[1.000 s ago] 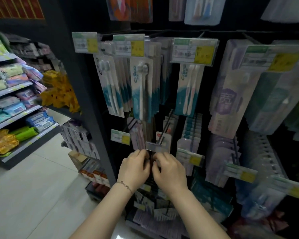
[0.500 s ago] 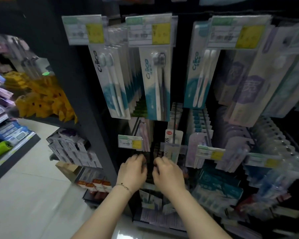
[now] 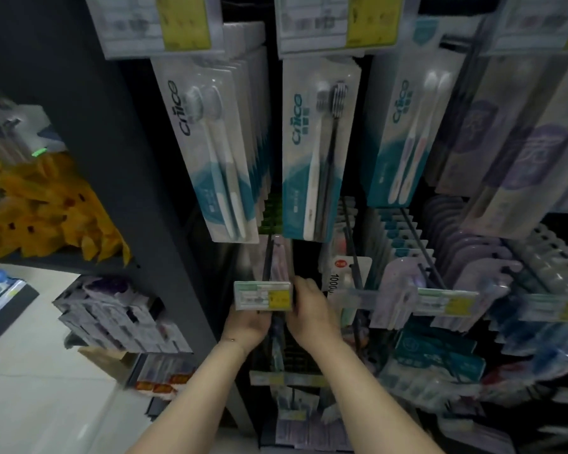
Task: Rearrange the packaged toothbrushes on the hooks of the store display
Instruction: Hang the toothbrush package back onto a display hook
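Stock on the dark grey store display panel (image 3: 138, 165) hangs in rows from wire hooks. In the upper row, the tall white-and-teal carded toothbrush packs (image 3: 312, 178) fill three hooks near the display's left edge. Directly below them, a thin black wire hook (image 3: 269, 257) carries the pale lilac blister-packed toothbrushes (image 3: 282, 257). A white-and-yellow plastic price label (image 3: 263, 299) sits across the hook's front end.

Your left hand (image 3: 248, 327) sits just under that label. Its fingers run up behind the label, so this view does not show whether they grip anything. Your right hand (image 3: 310, 311) is at the label's right edge with its fingers curled inward toward the hook. What they pinch, if anything, is hidden.

Hazards, judged from this position:
- Pulling a pack forward against the label may bend the hook or snap the label off, because the label blocks the hook's tip.
- Removing support from below may let loose packs slide off and drop into the lower rows.
- Raising either hand carelessly may knock the teal packs hanging just above.
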